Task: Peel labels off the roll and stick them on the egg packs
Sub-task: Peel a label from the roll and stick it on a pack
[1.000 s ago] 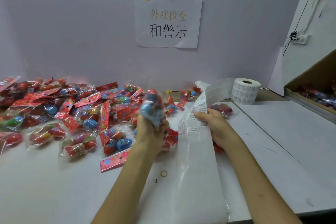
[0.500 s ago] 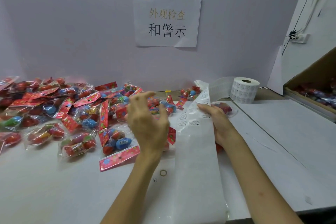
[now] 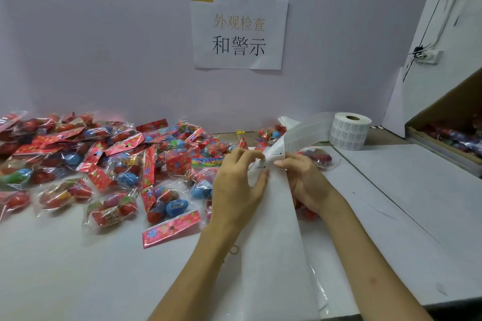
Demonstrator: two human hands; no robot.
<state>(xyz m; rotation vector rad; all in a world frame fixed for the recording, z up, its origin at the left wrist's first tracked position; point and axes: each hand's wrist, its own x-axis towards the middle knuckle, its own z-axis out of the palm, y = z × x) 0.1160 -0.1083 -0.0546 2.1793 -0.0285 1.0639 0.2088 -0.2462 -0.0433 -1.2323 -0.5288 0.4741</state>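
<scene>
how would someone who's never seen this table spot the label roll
Start at the paper sign on the back wall, then drop down and right to the far edge of the table. The label roll stands on end, left of the cardboard box. It is the only white cylinder, with a tan core and a printed strip trailing left.

A packing workstation: heaped egg packs (image 3: 112, 164), a label roll (image 3: 348, 131), and a wall-taped printed sign (image 3: 238, 30).

Two bare forearms reach forward and converge.
Left grip (image 3: 238, 185) curls, thumb and forefinger pinching; right grip (image 3: 305, 182) curls alongside, thumb extended.
</scene>
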